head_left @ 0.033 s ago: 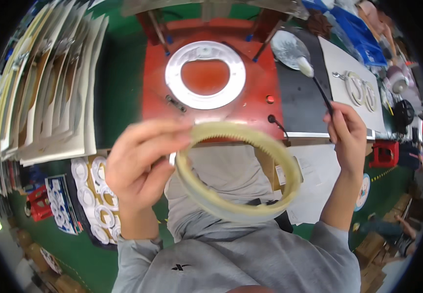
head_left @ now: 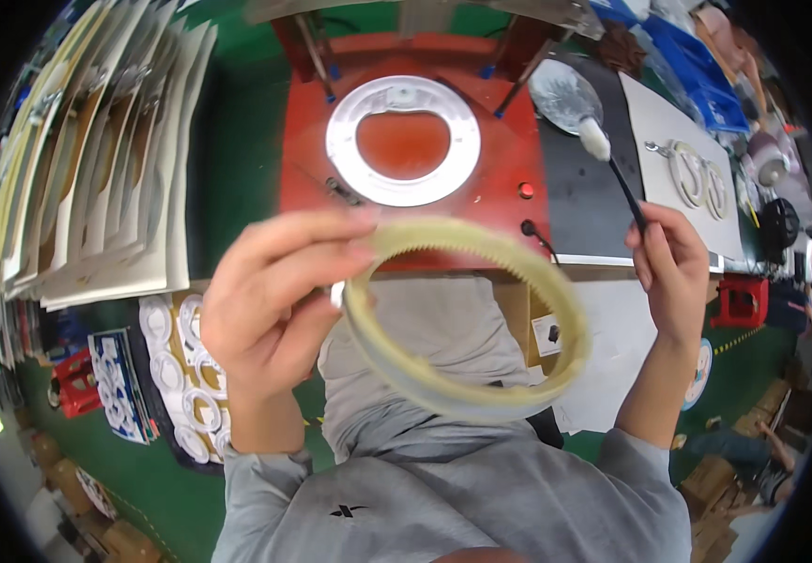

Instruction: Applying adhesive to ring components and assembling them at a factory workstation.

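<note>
My left hand (head_left: 279, 305) is closed on the left edge of a large cream-yellow plastic ring gear (head_left: 570, 324), toothed along its inner wall. The ring hangs tilted above my lap, before the red machine base. In my right hand (head_left: 670, 267), a thin black-handled brush (head_left: 625, 188) is pinched, its head covered in a white paste-like lump (head_left: 595, 141). That tip is beside a round dish (head_left: 565, 98) smeared with whitish paste. On the red base (head_left: 509, 155) lies a white ring-shaped cover (head_left: 340, 141) with a wide opening.
Stacked sheets of card (head_left: 124, 159) rise at the left. A tray of white ring parts (head_left: 166, 371) is low on the left. At the right, pale rings (head_left: 687, 174) lie on a white board (head_left: 645, 113), near a blue bin (head_left: 697, 75). Metal posts (head_left: 518, 80) stand behind the base.
The ring gear has shifted slightly up and right in my left hand. The bench has shifted slightly right in view. Both hands keep their holds.
</note>
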The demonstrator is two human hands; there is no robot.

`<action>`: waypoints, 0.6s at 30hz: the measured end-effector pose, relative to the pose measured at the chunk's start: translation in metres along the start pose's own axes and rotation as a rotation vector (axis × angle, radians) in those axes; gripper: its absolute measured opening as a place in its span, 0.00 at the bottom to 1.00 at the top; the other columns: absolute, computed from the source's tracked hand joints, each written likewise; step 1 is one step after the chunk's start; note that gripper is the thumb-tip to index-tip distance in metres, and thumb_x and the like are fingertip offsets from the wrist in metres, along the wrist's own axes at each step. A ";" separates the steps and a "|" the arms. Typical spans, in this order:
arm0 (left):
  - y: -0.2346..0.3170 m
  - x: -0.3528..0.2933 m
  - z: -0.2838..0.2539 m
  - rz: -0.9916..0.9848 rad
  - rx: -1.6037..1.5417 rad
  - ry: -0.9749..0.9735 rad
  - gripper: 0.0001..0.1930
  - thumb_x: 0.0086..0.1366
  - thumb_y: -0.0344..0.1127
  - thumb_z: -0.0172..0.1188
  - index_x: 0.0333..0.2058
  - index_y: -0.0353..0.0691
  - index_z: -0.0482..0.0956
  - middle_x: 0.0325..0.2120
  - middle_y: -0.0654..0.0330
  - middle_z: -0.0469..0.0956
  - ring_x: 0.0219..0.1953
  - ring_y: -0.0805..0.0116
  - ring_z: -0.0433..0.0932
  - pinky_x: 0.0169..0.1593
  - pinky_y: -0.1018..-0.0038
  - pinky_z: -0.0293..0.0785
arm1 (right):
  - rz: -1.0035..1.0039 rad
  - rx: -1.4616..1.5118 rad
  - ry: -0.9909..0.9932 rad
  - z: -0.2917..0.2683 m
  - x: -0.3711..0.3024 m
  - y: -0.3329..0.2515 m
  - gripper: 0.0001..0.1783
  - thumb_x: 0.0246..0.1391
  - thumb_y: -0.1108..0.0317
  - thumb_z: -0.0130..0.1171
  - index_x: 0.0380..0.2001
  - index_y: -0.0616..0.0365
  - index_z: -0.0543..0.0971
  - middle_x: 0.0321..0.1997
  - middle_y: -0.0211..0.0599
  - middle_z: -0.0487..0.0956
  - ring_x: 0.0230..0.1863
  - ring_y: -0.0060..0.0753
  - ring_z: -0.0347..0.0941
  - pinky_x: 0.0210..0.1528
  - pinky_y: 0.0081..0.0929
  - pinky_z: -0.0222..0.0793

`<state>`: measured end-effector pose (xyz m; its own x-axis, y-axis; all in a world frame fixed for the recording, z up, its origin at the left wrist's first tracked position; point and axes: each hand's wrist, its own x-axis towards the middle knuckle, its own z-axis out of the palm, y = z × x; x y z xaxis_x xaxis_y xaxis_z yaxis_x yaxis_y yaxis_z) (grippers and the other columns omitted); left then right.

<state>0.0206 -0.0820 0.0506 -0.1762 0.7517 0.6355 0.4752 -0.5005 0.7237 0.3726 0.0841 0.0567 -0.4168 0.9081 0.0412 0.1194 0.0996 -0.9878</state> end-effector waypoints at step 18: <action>-0.001 0.000 0.005 0.117 -0.078 0.072 0.18 0.53 0.14 0.58 0.44 0.26 0.83 0.48 0.38 0.80 0.45 0.54 0.84 0.50 0.66 0.82 | -0.645 -0.576 -0.321 0.071 0.010 -0.060 0.19 0.48 0.85 0.63 0.46 0.65 0.86 0.35 0.42 0.80 0.34 0.33 0.77 0.33 0.24 0.70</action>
<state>0.0246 -0.0790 0.0487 -0.1862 0.6553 0.7321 0.4282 -0.6165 0.6608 0.2973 0.0582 0.1053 -0.7784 0.4584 0.4289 0.1714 0.8124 -0.5573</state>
